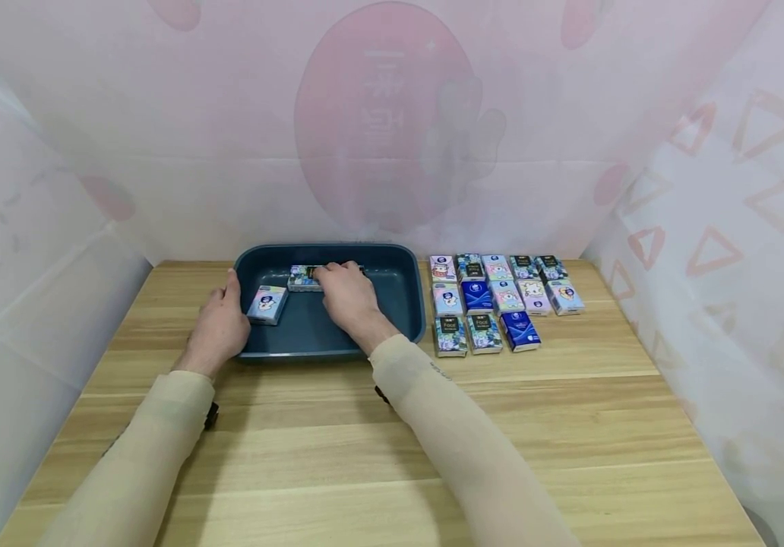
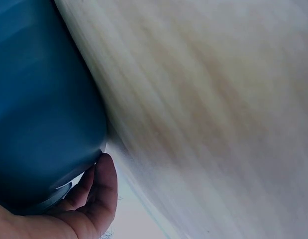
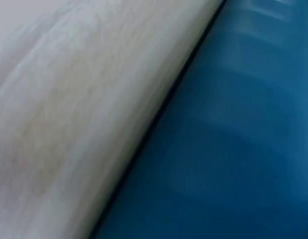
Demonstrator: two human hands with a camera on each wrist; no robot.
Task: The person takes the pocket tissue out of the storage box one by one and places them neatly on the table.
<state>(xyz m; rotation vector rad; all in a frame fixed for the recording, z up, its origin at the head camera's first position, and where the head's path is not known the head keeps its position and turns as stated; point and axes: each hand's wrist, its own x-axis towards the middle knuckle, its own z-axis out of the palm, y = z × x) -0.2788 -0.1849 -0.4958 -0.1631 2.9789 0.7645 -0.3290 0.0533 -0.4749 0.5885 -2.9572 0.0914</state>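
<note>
My left hand (image 1: 219, 327) holds the left side of a dark blue plastic basin (image 1: 310, 354); in the left wrist view its fingers (image 2: 106, 184) bend round the basin's outer wall (image 2: 49, 109). Inside the basin, my right hand (image 1: 351, 298) reaches down over a small pack that is mostly hidden beneath it, a patterned bit showing past the knuckles. Left of those fingers lies a floral tissue pack (image 1: 302, 279) at the back wall. A light blue cartoon tissue pack (image 1: 267, 305) leans at the basin's left side. The right wrist view has only the basin (image 3: 218, 139) and tabletop.
Right of the basin, several tissue packs stand in three rows, among them a dark blue pack (image 1: 520, 331), a floral pack (image 1: 450, 336) and a cartoon pack (image 1: 564, 297). They sit on a wooden table (image 1: 324, 441). Printed cloth (image 1: 228, 190) hangs behind and at both sides.
</note>
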